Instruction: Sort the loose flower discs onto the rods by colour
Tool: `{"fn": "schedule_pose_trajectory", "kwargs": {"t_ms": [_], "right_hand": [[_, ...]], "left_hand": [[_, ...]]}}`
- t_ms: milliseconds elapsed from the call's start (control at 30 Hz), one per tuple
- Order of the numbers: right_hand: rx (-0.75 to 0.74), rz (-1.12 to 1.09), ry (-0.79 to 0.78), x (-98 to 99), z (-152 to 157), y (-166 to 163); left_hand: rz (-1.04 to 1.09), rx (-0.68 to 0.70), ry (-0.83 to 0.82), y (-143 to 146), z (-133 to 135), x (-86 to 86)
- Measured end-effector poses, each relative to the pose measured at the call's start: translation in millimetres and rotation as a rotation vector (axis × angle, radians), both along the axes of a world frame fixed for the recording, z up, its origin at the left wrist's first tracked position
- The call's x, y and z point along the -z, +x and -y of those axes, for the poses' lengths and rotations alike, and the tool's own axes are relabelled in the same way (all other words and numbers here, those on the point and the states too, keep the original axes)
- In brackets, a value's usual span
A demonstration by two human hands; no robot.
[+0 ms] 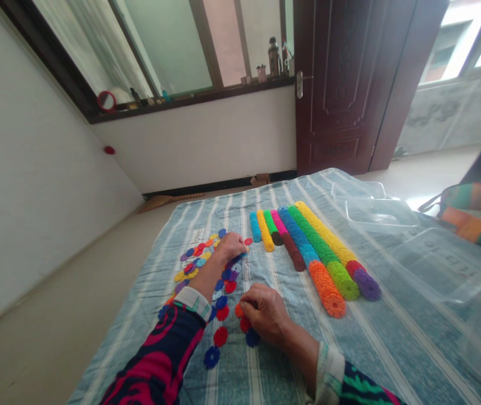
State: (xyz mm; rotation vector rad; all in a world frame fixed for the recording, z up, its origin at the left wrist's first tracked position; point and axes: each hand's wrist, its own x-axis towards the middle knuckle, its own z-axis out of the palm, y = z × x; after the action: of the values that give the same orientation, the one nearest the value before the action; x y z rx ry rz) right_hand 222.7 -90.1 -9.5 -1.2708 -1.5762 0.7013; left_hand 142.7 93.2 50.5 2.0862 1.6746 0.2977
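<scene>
My left hand [230,246] is closed in a pinch over the far end of a spread of loose, notched plastic discs. A red disc [248,242] lies just beyond its fingertips, and blue discs show beneath; what the pinch holds is hidden. Nearer to me, my right hand [265,312] is closed, thumb and finger on an orange disc [239,310]. Below that hand are a red disc [245,324] and a dark blue disc [252,337]. Loose discs [220,336] in red, blue, yellow and purple lie around my left forearm, which covers some.
Right of my hands, stacked discs form long rows, among them an orange roll [327,289] and a green one [316,242]. Clear plastic boxes [381,215] and a clear lid [446,264] lie farther right. Everything rests on a striped blue cloth [282,371].
</scene>
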Motion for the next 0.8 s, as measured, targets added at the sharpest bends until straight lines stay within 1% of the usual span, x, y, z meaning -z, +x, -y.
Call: {"fn": "schedule_pose_trajectory", "kwargs": {"t_ms": [267,367,467,600,700,800], "right_hand": [[0.010,0.015,0.014,-0.3,0,0],[0.016,0.017,0.014,0.8,-1,-1],[0.022,0.019,0.017,0.9,-1,-1],[0.019,0.011,0.018,0.2,-1,-1],[0.005,-0.004,0.008,0.1,-1,0],[0.004,-0.020,0.000,-0.1,-1,0]], "left_hand": [[0.209,-0.036,-0.090,-7,6,0.7],[0.290,-0.077,-0.079,-9,6,1.4],[0.446,-0.093,-0.047,-11,5,1.1],[0.586,-0.042,-0.069,-7,9,3.0],[0.622,-0.004,-0.070,1,17,8.2],[0.629,0.071,-0.067,12,29,13.3]]}}
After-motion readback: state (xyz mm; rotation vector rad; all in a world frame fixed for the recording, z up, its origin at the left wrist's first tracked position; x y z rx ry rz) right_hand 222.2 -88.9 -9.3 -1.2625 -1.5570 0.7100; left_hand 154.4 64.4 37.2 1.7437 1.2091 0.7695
